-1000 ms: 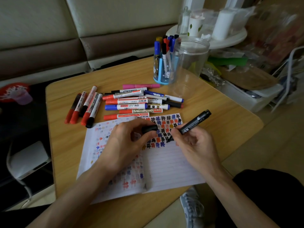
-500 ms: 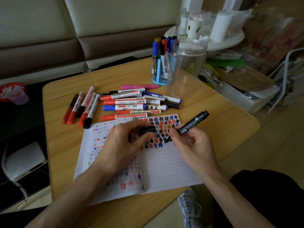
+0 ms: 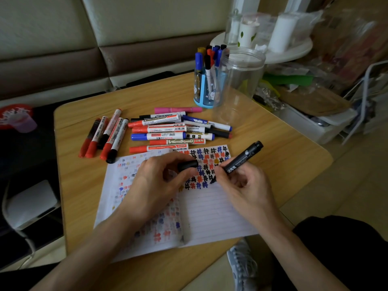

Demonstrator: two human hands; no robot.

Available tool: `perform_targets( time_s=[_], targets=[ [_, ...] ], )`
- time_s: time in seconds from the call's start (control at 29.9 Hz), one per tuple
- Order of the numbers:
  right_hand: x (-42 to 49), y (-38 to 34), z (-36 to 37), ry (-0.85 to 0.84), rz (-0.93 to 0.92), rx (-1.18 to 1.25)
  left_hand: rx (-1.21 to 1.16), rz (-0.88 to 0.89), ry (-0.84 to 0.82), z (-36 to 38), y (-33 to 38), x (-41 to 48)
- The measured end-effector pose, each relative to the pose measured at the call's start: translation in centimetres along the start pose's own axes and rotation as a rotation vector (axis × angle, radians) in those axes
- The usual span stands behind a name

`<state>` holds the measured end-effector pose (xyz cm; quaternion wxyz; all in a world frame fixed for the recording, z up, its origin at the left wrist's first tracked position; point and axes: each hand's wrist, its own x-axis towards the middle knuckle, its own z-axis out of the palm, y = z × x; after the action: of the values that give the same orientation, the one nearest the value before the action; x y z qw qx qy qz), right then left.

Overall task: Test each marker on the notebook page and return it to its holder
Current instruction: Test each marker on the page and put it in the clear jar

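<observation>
The black marker (image 3: 243, 157) is pinched near its nib end by the thumb and fingers (image 3: 224, 176) of the right hand (image 3: 243, 185). Its nib is set on the notebook (image 3: 214, 213) page at the lower edge of the block of hash marks, and its barrel slants up and away to the right. Its cap (image 3: 188, 165) is pinched between the thumb and curled fingers of the left hand (image 3: 159, 181), which rests on the page and pins it to the counter (image 3: 283, 148). The step in hand is judged to be the test stroke. It is best made with light pressure, in short crossed lines laid on the blank ruled space just beside the existing marks, so that the ink is read clearly and nothing is overwritten. The page should be held flat and the cap held ready for recapping. The blue holder (image 3: 204, 95) and a clear jar (image 3: 241, 85) stand side by side at the far edge, well apart from the page; which of them is meant for this marker cannot be told.
</observation>
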<state>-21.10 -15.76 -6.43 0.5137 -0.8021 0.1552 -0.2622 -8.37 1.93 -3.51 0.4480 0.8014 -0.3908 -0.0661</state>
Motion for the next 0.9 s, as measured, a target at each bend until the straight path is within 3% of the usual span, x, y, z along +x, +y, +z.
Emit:
perform_targets(
  time_s=[0.23, 0.9],
  targets=[
    [-0.05, -0.18, -0.19, 0.017, 0.016, 0.107, 0.008, -0.007, -0.001, -0.04, -0.32, 0.01],
    [-0.11, -0.03, -0.22, -0.056, 0.003, 0.045, -0.004, -0.004, -0.01, -0.1, 0.0, 0.01]
  ],
)
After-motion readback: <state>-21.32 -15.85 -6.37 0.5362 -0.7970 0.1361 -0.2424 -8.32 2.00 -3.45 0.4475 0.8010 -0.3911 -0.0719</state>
